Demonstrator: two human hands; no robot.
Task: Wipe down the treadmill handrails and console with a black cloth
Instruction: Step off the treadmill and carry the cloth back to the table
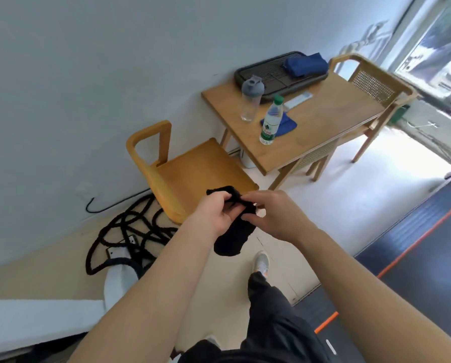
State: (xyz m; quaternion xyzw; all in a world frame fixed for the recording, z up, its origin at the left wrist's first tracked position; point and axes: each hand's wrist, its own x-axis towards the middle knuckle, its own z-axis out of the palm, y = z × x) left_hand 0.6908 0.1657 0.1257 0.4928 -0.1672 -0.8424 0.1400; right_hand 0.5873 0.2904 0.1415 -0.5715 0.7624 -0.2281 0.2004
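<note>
View from a head camera looking down at a person's two bare forearms, which reach forward and meet in the middle of the frame. The left hand (pixel 215 216) and right hand (pixel 274 216) hold a black cloth (pixel 233 237) between them in the air, in front of the seat corner of a wooden chair (pixel 193 174). The left grip is curled around the bunched top of the cloth; the right grip pinches the same top edge with fingertips and thumb, and the rest of the cloth hangs loose below the hands. Beneath it, on the pale floor, is one light sneaker (pixel 261 262) below a dark trouser leg. To the left, a thick black rope (pixel 130 231) lies tangled on the floor by the wall. Behind the chair stands a wooden surface (pixel 324 121) carrying a clear shaker bottle with a grey lid (pixel 250 100), a water bottle with a green cap (pixel 270 121) standing on a blue rag (pixel 287 125), and a black tray (pixel 271 74) with a folded blue cloth (pixel 305 64) on it. A second wooden chair (pixel 373 82) sits at the far side. At right runs a dark floor strip with an orange line (pixel 415 244).
</note>
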